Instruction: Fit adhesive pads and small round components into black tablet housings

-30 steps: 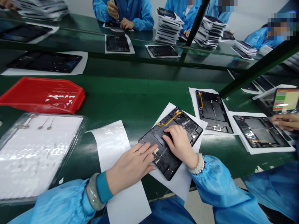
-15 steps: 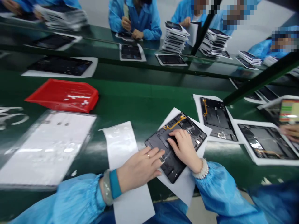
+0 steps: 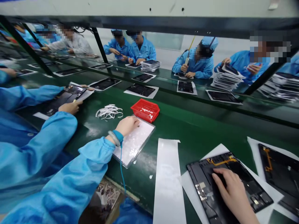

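My left hand [image 3: 127, 126] reaches over the upper edge of a transparent plastic tray [image 3: 133, 144] holding a white sheet, and its fingers are bunched on that sheet. At the lower right, my right hand [image 3: 231, 193] rests with its fingers on a black tablet back frame [image 3: 205, 174] with a yellow flex cable. That frame lies on a white sheet [image 3: 189, 182]. A blue cord [image 3: 121, 165] hangs from my left wrist band. My right palm and wrist hide part of the frame.
A red plastic tray [image 3: 145, 109] and a heap of white curled strips [image 3: 109, 112] sit beyond my left hand. A white strip [image 3: 167, 183] lies on the green bench, and another tablet frame [image 3: 277, 168] lies to the right. A co-worker's hand [image 3: 70, 107] lies near a tablet at the left.
The view has swung far to the left. My left hand has left the tablet frame and moved onto the transparent tray. My right hand remains on the frame.
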`<action>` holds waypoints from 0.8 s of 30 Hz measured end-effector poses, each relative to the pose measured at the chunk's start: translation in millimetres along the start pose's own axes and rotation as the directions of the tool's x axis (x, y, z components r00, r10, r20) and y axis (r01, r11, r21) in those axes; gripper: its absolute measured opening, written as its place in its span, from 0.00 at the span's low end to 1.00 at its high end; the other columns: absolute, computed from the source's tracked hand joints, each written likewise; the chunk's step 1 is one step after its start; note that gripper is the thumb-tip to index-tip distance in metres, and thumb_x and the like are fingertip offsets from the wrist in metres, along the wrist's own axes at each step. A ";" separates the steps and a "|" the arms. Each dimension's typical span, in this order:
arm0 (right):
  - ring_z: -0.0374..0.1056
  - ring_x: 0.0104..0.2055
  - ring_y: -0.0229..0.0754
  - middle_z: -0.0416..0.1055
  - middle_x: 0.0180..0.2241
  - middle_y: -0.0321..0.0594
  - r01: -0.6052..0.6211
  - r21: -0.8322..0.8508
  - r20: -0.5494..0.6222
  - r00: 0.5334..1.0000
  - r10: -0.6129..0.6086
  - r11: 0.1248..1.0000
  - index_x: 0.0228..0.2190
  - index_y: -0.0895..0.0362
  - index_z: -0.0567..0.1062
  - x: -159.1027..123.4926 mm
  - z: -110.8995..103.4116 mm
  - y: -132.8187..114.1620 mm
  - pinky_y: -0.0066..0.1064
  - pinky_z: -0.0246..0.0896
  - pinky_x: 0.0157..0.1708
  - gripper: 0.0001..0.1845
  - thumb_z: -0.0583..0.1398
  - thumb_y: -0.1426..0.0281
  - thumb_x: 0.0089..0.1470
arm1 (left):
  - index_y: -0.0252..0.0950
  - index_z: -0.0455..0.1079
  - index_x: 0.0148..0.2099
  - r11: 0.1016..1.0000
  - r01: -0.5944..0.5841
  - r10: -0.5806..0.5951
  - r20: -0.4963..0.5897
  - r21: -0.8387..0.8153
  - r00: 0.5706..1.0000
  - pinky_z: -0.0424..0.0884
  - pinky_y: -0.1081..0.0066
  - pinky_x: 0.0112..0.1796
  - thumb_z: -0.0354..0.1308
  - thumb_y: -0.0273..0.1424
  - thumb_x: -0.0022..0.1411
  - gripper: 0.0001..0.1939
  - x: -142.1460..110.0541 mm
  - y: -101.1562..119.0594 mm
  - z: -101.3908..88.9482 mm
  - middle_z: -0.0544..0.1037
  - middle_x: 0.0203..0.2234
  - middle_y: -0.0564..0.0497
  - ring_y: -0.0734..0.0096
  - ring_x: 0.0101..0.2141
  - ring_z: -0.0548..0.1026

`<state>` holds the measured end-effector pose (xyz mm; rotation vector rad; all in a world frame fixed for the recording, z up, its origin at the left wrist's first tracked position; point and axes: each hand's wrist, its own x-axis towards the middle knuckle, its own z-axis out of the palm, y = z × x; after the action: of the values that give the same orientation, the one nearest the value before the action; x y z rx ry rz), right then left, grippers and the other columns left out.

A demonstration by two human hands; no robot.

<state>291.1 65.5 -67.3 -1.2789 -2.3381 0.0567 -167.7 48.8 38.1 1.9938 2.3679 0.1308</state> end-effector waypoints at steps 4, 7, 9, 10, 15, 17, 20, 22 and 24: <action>0.69 0.37 0.50 0.73 0.35 0.46 -0.011 0.011 -0.009 1.000 0.012 1.000 0.34 0.55 0.72 1.8 2.0 1.3 0.43 0.61 0.39 0.22 0.49 0.52 0.59 | 0.33 0.70 0.40 0.994 0.105 -0.107 -0.039 -0.033 0.994 0.71 0.62 0.41 0.54 0.37 0.66 0.11 20.3 -9.4 29.8 0.75 0.36 0.49 0.68 0.38 0.74; 0.69 0.35 0.51 0.74 0.33 0.46 -0.030 0.040 -0.007 1.000 0.030 0.999 0.32 0.55 0.73 8.1 -5.1 -0.7 0.44 0.62 0.37 0.21 0.51 0.52 0.58 | 0.33 0.69 0.43 0.992 0.085 -0.094 -0.093 -0.087 0.991 0.71 0.60 0.41 0.56 0.37 0.65 0.12 26.9 -4.0 33.8 0.74 0.39 0.49 0.67 0.39 0.74; 0.69 0.36 0.52 0.74 0.33 0.46 -0.069 0.089 -0.012 0.997 0.070 0.994 0.31 0.54 0.74 16.8 -17.1 -11.3 0.46 0.63 0.38 0.21 0.53 0.50 0.56 | 0.32 0.69 0.40 0.989 0.051 -0.072 -0.152 -0.138 0.986 0.71 0.61 0.41 0.55 0.34 0.65 0.10 25.6 -1.0 25.7 0.74 0.37 0.48 0.67 0.38 0.73; 0.69 0.38 0.53 0.75 0.33 0.46 -0.099 0.141 -0.008 0.995 0.101 0.985 0.31 0.54 0.75 22.5 -24.5 -21.3 0.47 0.62 0.40 0.22 0.54 0.50 0.55 | 0.32 0.69 0.38 0.986 0.027 -0.059 -0.194 -0.165 0.979 0.70 0.61 0.42 0.53 0.33 0.66 0.09 21.6 1.7 19.5 0.74 0.35 0.48 0.66 0.37 0.73; 0.69 0.39 0.48 0.75 0.35 0.47 -0.487 0.611 0.524 0.840 0.143 0.624 0.30 0.56 0.78 53.7 -50.3 -113.6 0.39 0.64 0.41 0.25 0.56 0.48 0.53 | 0.35 0.68 0.36 0.937 -0.249 0.132 -0.413 -0.243 0.901 0.65 0.69 0.43 0.46 0.31 0.69 0.12 -40.4 47.6 -6.0 0.73 0.34 0.49 0.69 0.38 0.69; 0.68 0.35 0.43 0.74 0.35 0.47 -0.712 0.644 0.748 0.662 -0.039 0.279 0.32 0.58 0.79 62.9 -47.7 -153.1 0.33 0.64 0.33 0.26 0.58 0.48 0.51 | 0.37 0.67 0.34 0.826 -0.524 0.334 -0.570 -0.207 0.751 0.64 0.69 0.40 0.45 0.30 0.69 0.12 -74.8 74.2 -4.2 0.72 0.31 0.51 0.70 0.36 0.68; 0.65 0.31 0.38 0.69 0.28 0.40 -0.836 0.529 0.796 0.549 -0.256 -0.147 0.27 0.57 0.77 70.9 -35.7 -192.1 0.27 0.60 0.27 0.20 0.64 0.52 0.47 | 0.37 0.67 0.35 0.710 -0.703 0.463 -0.729 -0.036 0.505 0.61 0.68 0.38 0.47 0.28 0.69 0.10 -114.0 101.2 10.0 0.73 0.29 0.53 0.70 0.34 0.65; 0.62 0.27 0.35 0.65 0.24 0.35 -0.835 0.495 0.795 0.546 -0.263 -0.241 0.24 0.57 0.75 74.1 -28.2 -204.1 0.26 0.59 0.27 0.15 0.68 0.58 0.43 | 0.38 0.68 0.36 0.729 -0.684 0.437 -0.771 0.003 0.463 0.60 0.68 0.38 0.50 0.26 0.67 0.08 -126.9 106.2 20.6 0.73 0.29 0.54 0.70 0.34 0.65; 0.60 0.25 0.33 0.63 0.22 0.33 -0.836 0.500 0.807 0.545 -0.230 -0.226 0.23 0.57 0.73 77.7 -22.6 -209.7 0.26 0.59 0.27 0.15 0.70 0.60 0.40 | 0.39 0.68 0.36 0.763 -0.647 0.383 -0.798 -0.012 0.466 0.61 0.69 0.38 0.51 0.25 0.67 0.08 -131.8 103.5 27.7 0.73 0.28 0.54 0.70 0.33 0.64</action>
<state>100.7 5.6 35.9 -0.9087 -1.0373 2.5203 -41.1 -62.5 17.3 2.7509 1.6361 1.5730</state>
